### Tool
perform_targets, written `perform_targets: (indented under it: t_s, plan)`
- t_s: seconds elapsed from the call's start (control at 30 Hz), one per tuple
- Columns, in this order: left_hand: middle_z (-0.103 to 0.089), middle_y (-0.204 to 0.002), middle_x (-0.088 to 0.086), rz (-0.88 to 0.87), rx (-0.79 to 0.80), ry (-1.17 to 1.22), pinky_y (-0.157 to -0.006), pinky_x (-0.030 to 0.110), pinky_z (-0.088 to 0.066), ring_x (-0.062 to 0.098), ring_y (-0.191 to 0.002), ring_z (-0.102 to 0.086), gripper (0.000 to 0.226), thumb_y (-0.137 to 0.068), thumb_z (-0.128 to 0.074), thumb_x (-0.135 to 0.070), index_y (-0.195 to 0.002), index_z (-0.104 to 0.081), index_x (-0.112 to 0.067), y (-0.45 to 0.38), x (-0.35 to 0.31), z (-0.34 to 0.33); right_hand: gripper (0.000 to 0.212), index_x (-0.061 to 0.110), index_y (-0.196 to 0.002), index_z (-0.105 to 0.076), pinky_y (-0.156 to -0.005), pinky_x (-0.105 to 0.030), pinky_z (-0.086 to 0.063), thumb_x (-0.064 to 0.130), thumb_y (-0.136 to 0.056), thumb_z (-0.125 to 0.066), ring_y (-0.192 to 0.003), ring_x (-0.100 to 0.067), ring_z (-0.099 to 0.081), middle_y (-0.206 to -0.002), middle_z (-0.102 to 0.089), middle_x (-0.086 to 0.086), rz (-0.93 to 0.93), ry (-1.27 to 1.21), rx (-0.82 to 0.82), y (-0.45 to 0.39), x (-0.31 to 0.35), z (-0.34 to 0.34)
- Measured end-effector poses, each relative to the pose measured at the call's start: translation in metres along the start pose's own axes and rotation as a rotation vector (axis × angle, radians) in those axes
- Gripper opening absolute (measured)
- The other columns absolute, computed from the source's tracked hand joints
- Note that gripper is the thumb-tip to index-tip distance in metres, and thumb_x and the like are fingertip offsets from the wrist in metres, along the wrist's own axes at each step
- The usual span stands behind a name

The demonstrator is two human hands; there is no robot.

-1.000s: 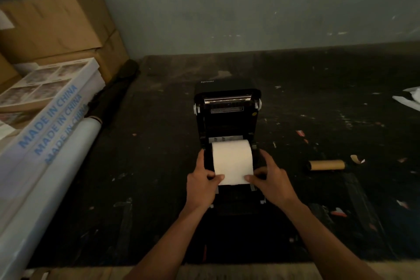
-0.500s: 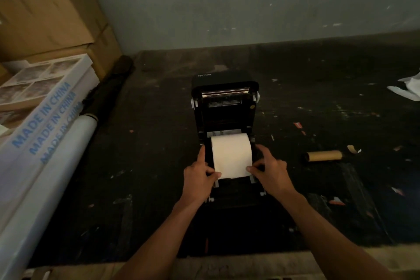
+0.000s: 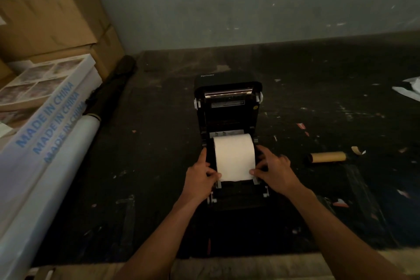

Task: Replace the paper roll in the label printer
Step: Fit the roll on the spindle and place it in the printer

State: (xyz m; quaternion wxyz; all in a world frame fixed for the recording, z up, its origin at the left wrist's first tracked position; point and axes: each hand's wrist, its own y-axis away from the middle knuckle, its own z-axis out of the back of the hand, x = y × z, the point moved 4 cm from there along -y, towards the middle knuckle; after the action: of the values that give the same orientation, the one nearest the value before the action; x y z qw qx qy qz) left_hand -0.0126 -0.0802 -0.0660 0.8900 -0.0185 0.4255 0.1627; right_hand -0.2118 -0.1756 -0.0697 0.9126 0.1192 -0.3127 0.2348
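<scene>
Inside open printer (image 3: 228,107) | both hands (image 3: 200,179) (image 3: 276,171) pinch paper roll (image 3: 234,157) edges | empty core (image 3: 327,157) well right

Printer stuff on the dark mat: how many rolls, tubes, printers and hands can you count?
White paper roll: 1
Empty cardboard tube: 1
Black printer, lid open: 1
Hands, left hand and right hand, each pinching the paper's front edge: 2
Total: 5
</scene>
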Motion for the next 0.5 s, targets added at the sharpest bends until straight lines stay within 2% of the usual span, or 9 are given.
perform_targets:
  t_s: [0.07,0.2,0.27,0.37,0.5]
  plan:
    - [-0.069,-0.108,0.011,0.003,0.007,-0.007,-0.103,0.033,-0.039,0.018,-0.115,-0.057,0.088,-0.083,-0.072,-0.015,-0.150,-0.014,-0.013,-0.001,0.000,0.000,0.082,0.020,-0.145,-0.021,-0.110,-0.052,-0.011,0.032,-0.080,-0.070,-0.121,-0.015,-0.050,-0.099,-0.069,0.009,0.010,-0.005,-0.001,-0.001,-0.002,0.001]
    - [-0.068,-0.107,0.012,0.012,0.064,0.028,-0.099,0.030,-0.042,0.019,-0.111,-0.059,0.087,-0.081,-0.073,-0.013,-0.150,-0.019,-0.015,-0.005,-0.001,0.003,0.085,0.021,-0.146,-0.019,-0.110,-0.052,-0.011,0.030,-0.079,-0.071,-0.119,-0.014,-0.051,-0.095,-0.068,0.013,0.008,-0.050,-0.031,0.001,-0.004,0.000]
    - [-0.066,-0.104,0.006,0.032,0.082,0.072,-0.099,0.031,-0.043,0.017,-0.107,-0.060,0.087,-0.081,-0.073,-0.015,-0.150,-0.020,-0.016,-0.005,-0.001,0.003,0.082,0.020,-0.145,-0.021,-0.110,-0.052,-0.011,0.030,-0.080,-0.070,-0.121,-0.014,-0.050,-0.095,-0.068,0.012,-0.002,-0.059,-0.035,0.002,-0.003,-0.001]
    - [-0.062,-0.103,0.003,0.029,0.087,0.094,-0.089,0.024,-0.045,0.008,-0.090,-0.061,0.085,-0.082,-0.073,-0.014,-0.149,-0.022,-0.020,-0.004,-0.003,0.002,0.079,0.019,-0.145,-0.023,-0.111,-0.053,-0.011,0.032,-0.081,-0.068,-0.123,-0.015,-0.048,-0.100,-0.069,0.009,-0.013,-0.018,0.020,0.002,0.001,0.001]
    - [-0.062,-0.094,-0.001,-0.004,0.150,0.040,-0.080,0.018,-0.044,0.005,-0.084,-0.059,0.082,-0.081,-0.073,-0.011,-0.147,-0.026,-0.024,-0.008,-0.007,0.002,0.079,0.019,-0.145,-0.024,-0.112,-0.055,-0.014,0.034,-0.081,-0.068,-0.119,-0.020,-0.052,-0.105,-0.069,0.006,-0.029,-0.011,0.056,0.000,0.006,0.007]
